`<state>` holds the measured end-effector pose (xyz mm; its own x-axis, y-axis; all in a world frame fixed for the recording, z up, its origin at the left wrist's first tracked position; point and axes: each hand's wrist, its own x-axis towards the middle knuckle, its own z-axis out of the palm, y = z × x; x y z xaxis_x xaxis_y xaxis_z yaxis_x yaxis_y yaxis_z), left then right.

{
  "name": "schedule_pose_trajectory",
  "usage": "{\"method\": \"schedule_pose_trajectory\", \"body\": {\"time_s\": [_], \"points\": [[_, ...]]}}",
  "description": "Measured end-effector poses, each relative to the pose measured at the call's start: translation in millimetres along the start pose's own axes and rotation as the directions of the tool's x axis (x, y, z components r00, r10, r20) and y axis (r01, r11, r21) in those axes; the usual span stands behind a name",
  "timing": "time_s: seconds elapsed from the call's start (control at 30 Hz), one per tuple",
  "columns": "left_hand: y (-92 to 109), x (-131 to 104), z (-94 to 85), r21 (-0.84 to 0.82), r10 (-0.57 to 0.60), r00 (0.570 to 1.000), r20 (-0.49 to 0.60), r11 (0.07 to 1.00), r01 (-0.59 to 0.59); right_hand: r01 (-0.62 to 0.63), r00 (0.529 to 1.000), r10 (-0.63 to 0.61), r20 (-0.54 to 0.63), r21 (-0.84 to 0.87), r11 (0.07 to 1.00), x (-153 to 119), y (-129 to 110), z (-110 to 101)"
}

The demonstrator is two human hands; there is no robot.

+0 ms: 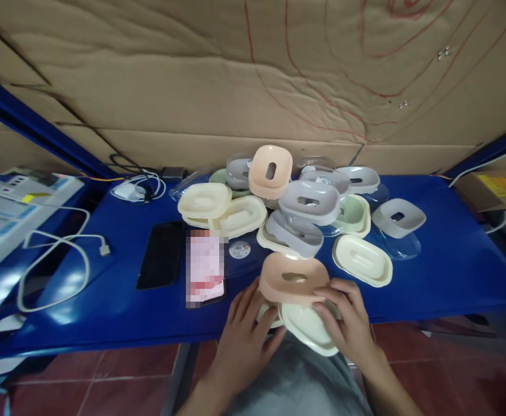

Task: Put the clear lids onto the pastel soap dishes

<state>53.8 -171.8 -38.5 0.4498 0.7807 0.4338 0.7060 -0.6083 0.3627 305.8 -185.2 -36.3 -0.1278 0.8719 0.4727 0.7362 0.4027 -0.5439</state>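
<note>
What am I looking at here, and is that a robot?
No robot here, just a person's bare hands. There is only one picture, from a camera worn on the person's head, looking forward and down.

The right hand has its fingers on a peach dish with a hole in it. The left hand is at the other side. A cream tray is just under the dish, by the right hand's fingers.

On the blue table is a jumble: grey dishes, a green dish, more cream trays and clear covers. To the left are a black phone and a white cable.
</note>
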Motion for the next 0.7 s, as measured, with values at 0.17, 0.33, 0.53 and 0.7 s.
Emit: {"method": "schedule_pose_trajectory", "body": {"time_s": [0.17, 0.33, 0.53, 0.7], "points": [[6, -4, 2.1, -0.012, 0.054, 0.998, -0.032, 0.998, -0.054, 0.056, 0.998, -0.055, 0.024, -0.008, 0.998, 14, 7, -2], [16, 6, 10.7, 0.042, 0.015, 0.999, 0.04, 0.999, -0.016, 0.081, 0.994, -0.074, 0.083, -0.075, 0.994, 18, 10, -16], [22, 25, 19.7, 0.027, 0.01, 0.998, 0.064, 1.0, -0.012, 0.138, 0.979, -0.1, 0.177, -0.219, 0.966, 3, 12, -21], [18, 24, 13.6, -0.059, 0.036, 0.999, 0.027, 0.998, -0.034, 0.039, 0.998, -0.019, 0.066, -0.31, 0.95, -3, 24, -25]]}}
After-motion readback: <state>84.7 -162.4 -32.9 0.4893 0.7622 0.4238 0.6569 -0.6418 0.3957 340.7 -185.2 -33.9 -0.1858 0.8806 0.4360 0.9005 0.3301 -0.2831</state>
